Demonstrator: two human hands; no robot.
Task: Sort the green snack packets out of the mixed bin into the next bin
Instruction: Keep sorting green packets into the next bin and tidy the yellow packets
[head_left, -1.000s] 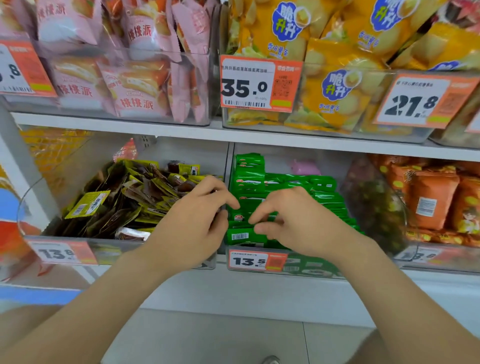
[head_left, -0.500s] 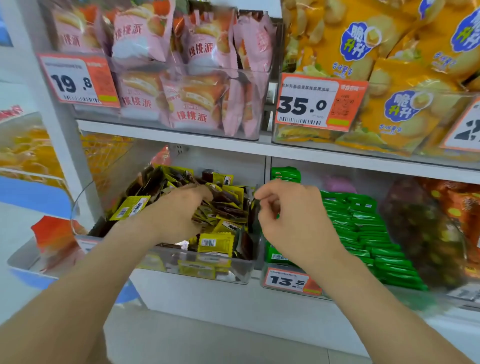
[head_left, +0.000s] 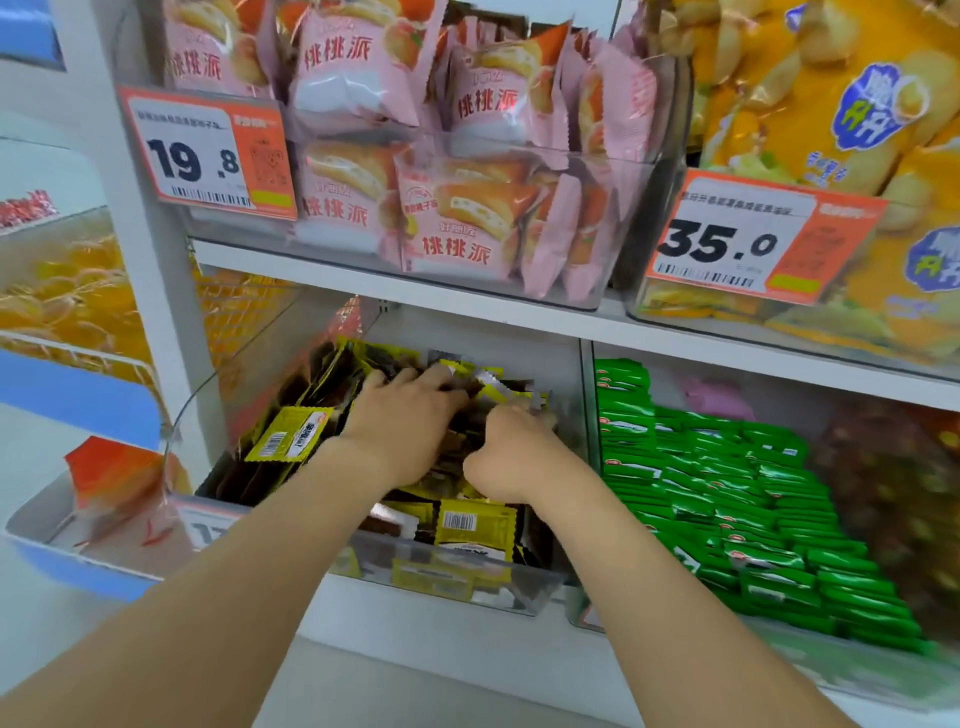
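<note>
Digging through the mixed bin (head_left: 519, 597) with both hands close together, you risk spilling the yellow packets (head_left: 470, 522) heaped against its front wall over the edge. Your left hand (head_left: 405, 423) lies spread on the brown-and-yellow pile. Your right hand (head_left: 511, 454) curls into it, and I cannot tell whether it pinches anything. No green one shows there, so a blind grab could carry a wrong packet across to the green packets (head_left: 727, 493) in the next bin (head_left: 841, 670).
</note>
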